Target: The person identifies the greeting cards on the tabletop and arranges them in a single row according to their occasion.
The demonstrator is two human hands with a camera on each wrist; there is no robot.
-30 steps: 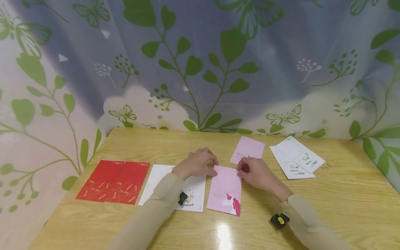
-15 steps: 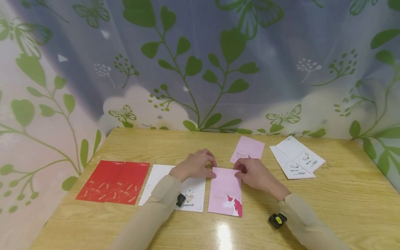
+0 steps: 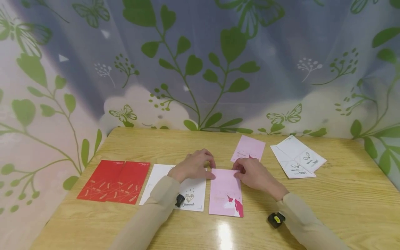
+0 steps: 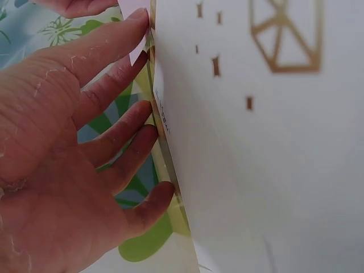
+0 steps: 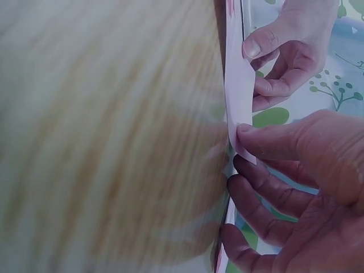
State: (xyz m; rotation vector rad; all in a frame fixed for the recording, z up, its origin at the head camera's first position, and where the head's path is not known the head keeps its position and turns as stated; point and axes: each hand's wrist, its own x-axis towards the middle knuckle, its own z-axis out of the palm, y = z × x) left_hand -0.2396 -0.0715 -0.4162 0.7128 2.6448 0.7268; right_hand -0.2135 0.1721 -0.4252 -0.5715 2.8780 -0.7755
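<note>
In the head view a pink card with a red-maned unicorn lies near the table's middle. My left hand holds its upper left corner, thumb on top. At the upper right corner my right hand pinches the card between thumb and index finger. The right wrist view shows the pink card edge-on, its near end bent slightly, with both hands on it. A white card printed with a gold diamond lies partly under my left forearm; it fills much of the left wrist view.
Two overlapping red cards lie at the left of the wooden table. Beyond my right hand is another pink card, partly covered. Overlapping white cards lie at the back right. A patterned curtain hangs behind the table.
The pink card has shifted slightly toward the table's front and a little right, and turned straighter. Both hands have moved with it, keeping their hold on its upper corners.
</note>
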